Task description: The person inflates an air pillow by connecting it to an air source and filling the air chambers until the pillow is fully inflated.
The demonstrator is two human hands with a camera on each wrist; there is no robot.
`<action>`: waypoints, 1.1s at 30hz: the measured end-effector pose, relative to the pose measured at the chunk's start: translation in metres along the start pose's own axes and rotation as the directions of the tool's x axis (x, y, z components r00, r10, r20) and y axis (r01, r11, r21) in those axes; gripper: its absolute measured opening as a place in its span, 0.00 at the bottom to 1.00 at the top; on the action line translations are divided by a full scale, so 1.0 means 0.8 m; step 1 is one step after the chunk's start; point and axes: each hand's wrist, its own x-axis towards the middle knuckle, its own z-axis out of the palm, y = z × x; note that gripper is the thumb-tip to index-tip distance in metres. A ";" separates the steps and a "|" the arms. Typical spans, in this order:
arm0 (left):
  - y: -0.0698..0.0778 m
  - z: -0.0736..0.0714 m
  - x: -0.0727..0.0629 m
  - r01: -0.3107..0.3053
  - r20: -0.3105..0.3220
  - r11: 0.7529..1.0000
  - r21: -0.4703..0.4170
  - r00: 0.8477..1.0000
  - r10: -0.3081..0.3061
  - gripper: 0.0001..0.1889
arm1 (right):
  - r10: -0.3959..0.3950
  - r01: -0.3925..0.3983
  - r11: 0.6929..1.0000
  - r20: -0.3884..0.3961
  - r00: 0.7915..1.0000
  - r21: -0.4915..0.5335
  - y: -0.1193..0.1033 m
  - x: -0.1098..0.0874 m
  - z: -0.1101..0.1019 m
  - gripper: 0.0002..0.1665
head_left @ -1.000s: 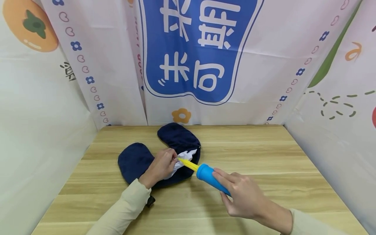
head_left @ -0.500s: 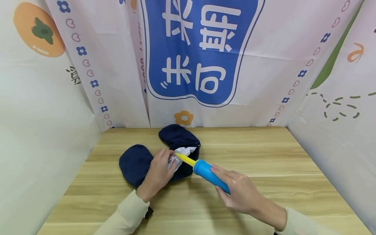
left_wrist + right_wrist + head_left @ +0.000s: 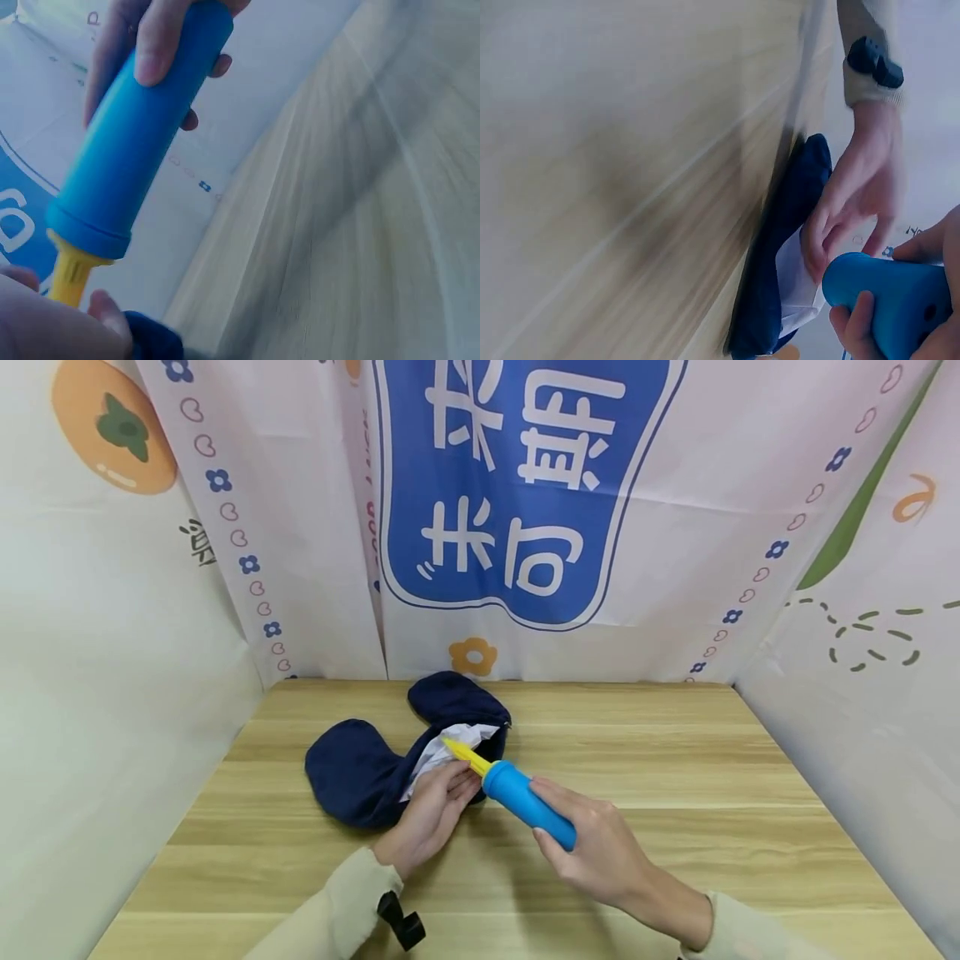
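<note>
A navy U-shaped neck pillow (image 3: 352, 774) lies on the wooden table, its inner edge gaping along one side. Crumpled white lining (image 3: 433, 752) shows in that opening. My right hand (image 3: 603, 852) grips a blue hand pump (image 3: 525, 804) around its barrel. The pump's yellow nozzle (image 3: 468, 755) points up and left, overlapping the white lining in the head view. At the pillow's front edge is my left hand (image 3: 431, 818), palm turned up, fingers extended beside the nozzle. In the right wrist view, the left fingers (image 3: 815, 244) lie right at the opening's rim.
The wooden tabletop (image 3: 712, 802) reaches back to a white printed cloth wall (image 3: 675, 560). More cloth hangs on both sides. A black strap device (image 3: 402, 922) sits on the left wrist.
My left hand has left the white lining, turned palm up and shifted right and down to the pillow's front edge. The pump has moved slightly left, still in my right hand.
</note>
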 end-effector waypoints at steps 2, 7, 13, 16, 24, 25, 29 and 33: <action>-0.003 0.004 0.008 -0.011 -0.033 0.998 -0.064 0.999 0.009 0.25 | 0.014 -0.014 1.000 0.009 1.000 0.023 -0.004 0.000 0.005 0.35; -0.004 0.012 0.022 -0.036 -0.108 0.984 -0.174 0.994 0.018 0.24 | 0.039 -0.043 0.997 0.058 0.998 0.067 -0.009 0.002 0.019 0.37; 0.002 0.019 0.027 -0.083 -0.160 0.964 -0.253 0.986 0.043 0.18 | -0.002 -0.009 0.995 0.114 0.993 0.098 0.000 0.004 0.030 0.45; 0.003 0.017 0.028 -0.078 -0.149 0.961 -0.265 0.988 0.040 0.21 | -0.009 -0.006 0.994 0.135 0.991 0.105 0.008 0.003 0.031 0.47; 0.011 0.003 0.038 -0.082 -0.133 0.959 -0.273 0.990 0.046 0.27 | -0.041 0.025 0.994 0.157 0.987 0.103 0.022 -0.019 0.018 0.47; 0.014 0.002 0.040 -0.087 -0.141 0.959 -0.271 0.989 0.050 0.27 | -0.045 0.031 0.995 0.158 0.986 0.092 0.023 -0.023 0.015 0.47; 0.024 -0.004 0.047 -0.103 -0.159 0.957 -0.272 0.985 0.061 0.26 | -0.055 0.048 0.998 0.160 0.986 0.043 0.025 -0.036 -0.002 0.49; 0.035 -0.010 0.052 -0.096 -0.170 0.959 -0.268 0.984 0.051 0.26 | -0.063 0.063 0.998 0.167 0.984 0.006 0.025 -0.049 -0.022 0.50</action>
